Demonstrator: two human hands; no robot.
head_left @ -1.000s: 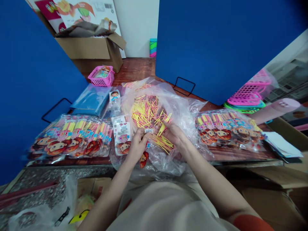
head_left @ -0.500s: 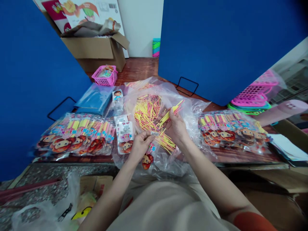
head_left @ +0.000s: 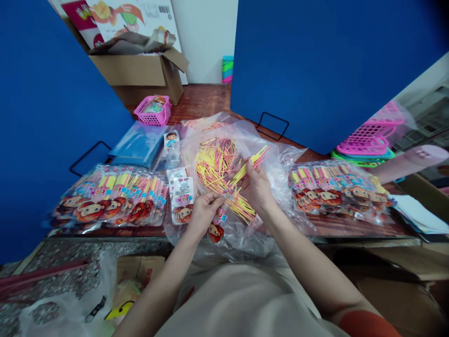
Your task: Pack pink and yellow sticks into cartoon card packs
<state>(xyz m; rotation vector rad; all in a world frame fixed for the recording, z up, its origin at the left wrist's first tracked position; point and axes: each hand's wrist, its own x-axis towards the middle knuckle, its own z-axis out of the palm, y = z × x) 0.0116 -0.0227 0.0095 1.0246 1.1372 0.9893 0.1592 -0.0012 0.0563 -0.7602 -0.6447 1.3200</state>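
Note:
My right hand (head_left: pixel 258 187) is closed around a small bunch of thin yellow and pink sticks (head_left: pixel 260 155), which point up and to the right. Between the thumb and fingers of my left hand (head_left: pixel 205 209) is the top edge of a clear bag; a printed cartoon card (head_left: pixel 215 232) hangs below it. A heap of loose yellow and pink sticks (head_left: pixel 213 161) lies in a large clear plastic bag (head_left: pixel 277 164) beyond both hands. More sticks (head_left: pixel 242 208) lie between my hands. Left of my left hand is a stack of printed cards (head_left: pixel 183 199).
Filled stick packs lie in a left row (head_left: pixel 112 199) and a right row (head_left: pixel 333 187). Behind are a pink basket (head_left: pixel 153 112), blue plastic sheets (head_left: pixel 138 142) and a cardboard box (head_left: pixel 140 70). Blue panels (head_left: pixel 315 70) flank the table. Stacked baskets (head_left: pixel 368 138) stand at right.
My left hand's bag and card have shifted and tilted slightly. My right hand, with its bunch of sticks, stays almost in place.

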